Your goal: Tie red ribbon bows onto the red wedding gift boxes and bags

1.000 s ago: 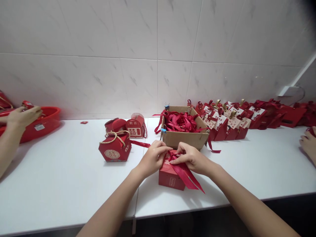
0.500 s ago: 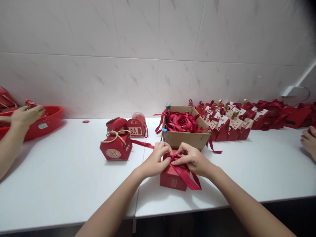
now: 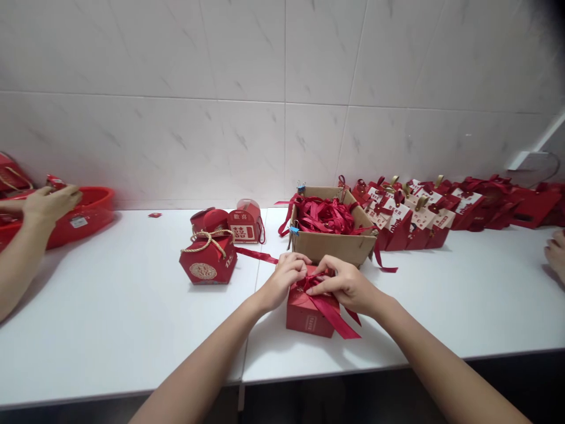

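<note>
A small red gift box (image 3: 310, 318) stands on the table in front of me, with a dark red ribbon (image 3: 336, 320) gathered at its top. My right hand (image 3: 348, 287) pinches the ribbon between thumb and fingers over the lid. On the box's left side, my left hand (image 3: 286, 279) is closed with curled fingers around the ribbon, whose long end runs out leftward behind that hand. Two ribbon ends hang over the box's front right. My fingers partly hide the lid and the gathered ribbon.
Directly behind the box is a cardboard carton (image 3: 331, 246) full of ribbons. Gift boxes with a gold cord (image 3: 210, 265) stand to the left, and several red bags (image 3: 399, 227) to the right. Another person's hand (image 3: 50, 206) works over a red basin (image 3: 95, 215); a hand shows far right.
My left thumb and fingers have drawn back a little from the gathered ribbon, curling further. My right hand keeps its pinch in nearly the same place.
</note>
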A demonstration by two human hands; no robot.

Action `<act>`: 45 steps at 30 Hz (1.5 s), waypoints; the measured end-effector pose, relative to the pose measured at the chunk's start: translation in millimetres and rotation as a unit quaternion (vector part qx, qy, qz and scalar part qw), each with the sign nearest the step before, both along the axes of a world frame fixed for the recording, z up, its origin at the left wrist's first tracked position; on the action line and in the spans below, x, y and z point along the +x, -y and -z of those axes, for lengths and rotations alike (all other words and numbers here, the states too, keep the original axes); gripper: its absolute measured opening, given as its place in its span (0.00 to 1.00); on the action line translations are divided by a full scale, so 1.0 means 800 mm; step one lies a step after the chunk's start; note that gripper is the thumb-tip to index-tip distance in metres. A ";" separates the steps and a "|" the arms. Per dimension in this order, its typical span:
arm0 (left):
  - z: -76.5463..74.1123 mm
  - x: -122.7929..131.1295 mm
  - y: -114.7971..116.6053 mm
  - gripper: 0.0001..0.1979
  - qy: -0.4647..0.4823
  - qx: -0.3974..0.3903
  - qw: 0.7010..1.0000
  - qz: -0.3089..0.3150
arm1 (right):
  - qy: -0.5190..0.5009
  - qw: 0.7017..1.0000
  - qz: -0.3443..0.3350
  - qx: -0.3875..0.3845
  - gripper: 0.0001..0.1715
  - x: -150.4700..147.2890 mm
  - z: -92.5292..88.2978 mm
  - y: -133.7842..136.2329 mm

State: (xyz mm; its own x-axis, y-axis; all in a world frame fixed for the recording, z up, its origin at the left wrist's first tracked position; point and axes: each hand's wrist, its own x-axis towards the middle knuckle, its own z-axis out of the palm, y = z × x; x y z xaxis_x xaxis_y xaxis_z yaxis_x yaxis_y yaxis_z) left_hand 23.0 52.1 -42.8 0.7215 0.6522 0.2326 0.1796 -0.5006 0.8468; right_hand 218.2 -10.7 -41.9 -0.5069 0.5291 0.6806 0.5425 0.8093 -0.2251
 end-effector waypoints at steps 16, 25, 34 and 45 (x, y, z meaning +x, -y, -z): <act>-0.007 -0.009 -0.005 0.14 -0.017 0.111 0.992 -0.057 | -0.006 1.000 0.009 -0.019 0.17 0.018 0.007 0.010; -0.008 0.008 0.013 0.21 0.082 0.083 0.992 -0.043 | -0.080 0.996 0.031 -0.038 0.15 0.011 0.002 0.013; 0.000 0.019 0.022 0.28 0.154 -0.008 0.984 -0.085 | -0.096 0.993 0.067 -0.033 0.09 0.006 0.003 0.015; 0.003 0.022 0.020 0.27 0.149 0.009 0.984 -0.095 | -0.134 0.981 0.133 -0.037 0.10 -0.004 0.004 0.011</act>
State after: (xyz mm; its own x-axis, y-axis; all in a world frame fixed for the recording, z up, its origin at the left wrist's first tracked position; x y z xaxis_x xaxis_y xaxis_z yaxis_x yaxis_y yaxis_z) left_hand 40.7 36.0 -45.2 0.4849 0.7624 0.4286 0.0159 -0.4977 0.8672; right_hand 215.2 -19.5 -45.0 -0.1521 0.6714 0.7254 0.6447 0.6237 -0.4421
